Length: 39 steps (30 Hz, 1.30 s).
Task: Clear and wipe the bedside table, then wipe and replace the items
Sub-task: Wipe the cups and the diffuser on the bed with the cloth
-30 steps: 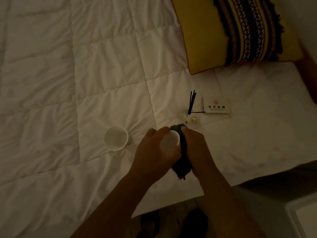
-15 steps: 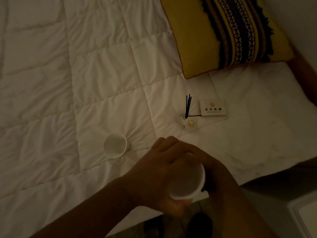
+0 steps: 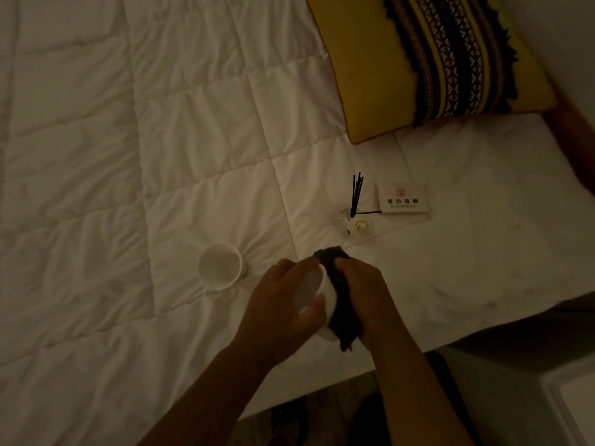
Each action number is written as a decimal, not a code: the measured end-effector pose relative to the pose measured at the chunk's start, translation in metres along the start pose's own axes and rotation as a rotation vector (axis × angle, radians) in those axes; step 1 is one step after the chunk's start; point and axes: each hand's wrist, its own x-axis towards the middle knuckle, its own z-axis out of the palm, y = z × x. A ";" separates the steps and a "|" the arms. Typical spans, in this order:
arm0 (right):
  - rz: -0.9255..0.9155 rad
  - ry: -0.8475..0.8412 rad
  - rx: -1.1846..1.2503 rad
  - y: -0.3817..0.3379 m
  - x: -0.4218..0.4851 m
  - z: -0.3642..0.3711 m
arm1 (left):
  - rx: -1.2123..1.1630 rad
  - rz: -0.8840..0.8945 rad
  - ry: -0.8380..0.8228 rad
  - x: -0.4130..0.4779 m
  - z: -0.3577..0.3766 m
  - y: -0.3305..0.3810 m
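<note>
Above the white bed, my left hand (image 3: 283,304) grips a white cup (image 3: 317,291) tilted on its side, mouth facing left. My right hand (image 3: 370,291) presses a dark cloth (image 3: 341,304) against the cup's outer wall. A second white cup (image 3: 220,265) stands upright on the duvet (image 3: 161,156) to the left. A small reed diffuser (image 3: 355,204) with black sticks and a white flower rests on the bed, with a white no-smoking card (image 3: 404,198) beside it.
A yellow cushion (image 3: 402,59) with a dark patterned band lies at the top right. The bed's edge runs along the bottom right, with dark floor below. The corner of the white bedside table (image 3: 576,400) shows at the lower right.
Both hands had pulled the cup back toward the bed's edge with the cloth hidden; now they are forward over the duvet again, the cup tilted left and the dark cloth on its side.
</note>
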 end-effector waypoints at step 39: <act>0.078 0.179 0.107 0.060 0.010 -0.079 | 0.067 -0.286 0.175 0.114 0.082 -0.010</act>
